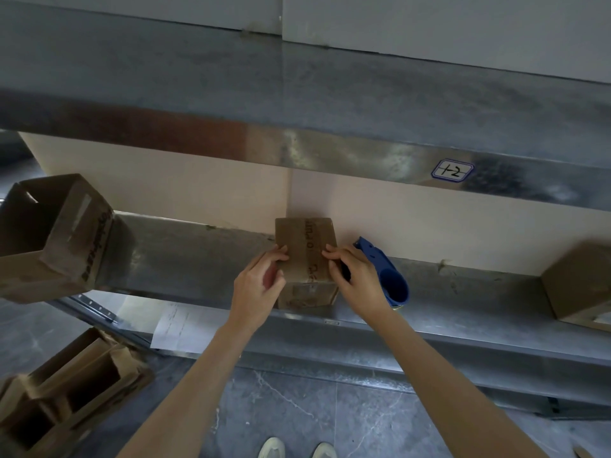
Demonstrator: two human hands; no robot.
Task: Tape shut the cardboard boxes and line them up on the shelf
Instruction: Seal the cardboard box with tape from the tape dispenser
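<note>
A small brown cardboard box (305, 246) stands near the front of the grey metal shelf (185, 259), with a strip of printed tape running along its closed top. My left hand (259, 285) holds its left side, thumb on the top and fingers curled round the edge. My right hand (355, 276) holds the right side the same way. Just behind my right hand, a blue tape dispenser (390, 279) lies on the shelf, touching nothing I hold.
An open cardboard box (49, 239) sits on the shelf at far left. Another brown box (582, 282) stands at far right. Several open boxes (66, 391) lie on the floor at lower left. A sheet of paper (175, 325) hangs below the shelf edge. An upper shelf (297, 104) juts overhead.
</note>
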